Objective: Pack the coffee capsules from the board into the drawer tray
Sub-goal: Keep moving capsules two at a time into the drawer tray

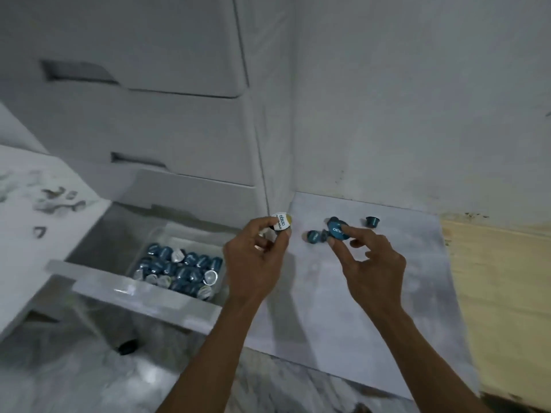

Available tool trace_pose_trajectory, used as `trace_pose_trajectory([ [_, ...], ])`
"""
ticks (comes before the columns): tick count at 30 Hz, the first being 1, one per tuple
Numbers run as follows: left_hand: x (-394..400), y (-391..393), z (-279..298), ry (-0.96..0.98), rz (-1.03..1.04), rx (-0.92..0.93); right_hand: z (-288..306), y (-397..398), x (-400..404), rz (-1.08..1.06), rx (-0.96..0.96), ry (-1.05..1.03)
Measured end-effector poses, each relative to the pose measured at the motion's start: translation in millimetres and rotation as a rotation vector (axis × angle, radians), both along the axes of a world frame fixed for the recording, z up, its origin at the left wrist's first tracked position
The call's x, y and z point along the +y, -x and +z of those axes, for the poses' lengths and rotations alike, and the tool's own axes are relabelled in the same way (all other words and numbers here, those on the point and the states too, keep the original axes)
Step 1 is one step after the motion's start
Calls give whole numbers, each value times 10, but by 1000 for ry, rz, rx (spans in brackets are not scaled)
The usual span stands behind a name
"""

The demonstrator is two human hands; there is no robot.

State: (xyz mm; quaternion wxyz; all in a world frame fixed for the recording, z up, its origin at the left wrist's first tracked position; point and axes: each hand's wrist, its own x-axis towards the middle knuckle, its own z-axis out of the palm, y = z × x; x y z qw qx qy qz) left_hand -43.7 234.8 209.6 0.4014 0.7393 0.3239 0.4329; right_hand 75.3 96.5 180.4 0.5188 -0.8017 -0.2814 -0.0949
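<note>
white wall [417, 99] | white drawer cabinet [149, 114] | marbled floor [89, 377]

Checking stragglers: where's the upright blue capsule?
Head view: upright blue capsule stands alone on the board, near its far edge, just right of the right hand's fingers.

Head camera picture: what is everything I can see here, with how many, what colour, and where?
Loose capsules: about three, blue, on the board's far part.
Board: one, pale grey, on the floor by the wall.
Tray: one, clear, inside the open drawer, left of the board.
Packed capsules: many, mostly blue, some white-topped, in the tray.
Drawer unit: one, white, behind the tray.
Fallen capsule: one, dark, on the floor under the drawer.
Wooden panel: one, pale yellow, right of the board.
Left hand: pinches a white-topped capsule.
Right hand: pinches a blue capsule.
</note>
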Motion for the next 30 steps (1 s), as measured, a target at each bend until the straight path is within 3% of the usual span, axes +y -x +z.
trace_pose_trajectory([
  [7,886,1534,183,-104,-21,117,98,1331,696,123,84,41],
  [12,1610,2122,305,-119,19,217,274,1778,1186,201,109,71],
  [20,2664,2065,83,-110,31,427,160,1615,2140,285,165,116],
  [30,3472,1650,-641,-136,-323,708,-603,1385,2895,380,250,412],
])
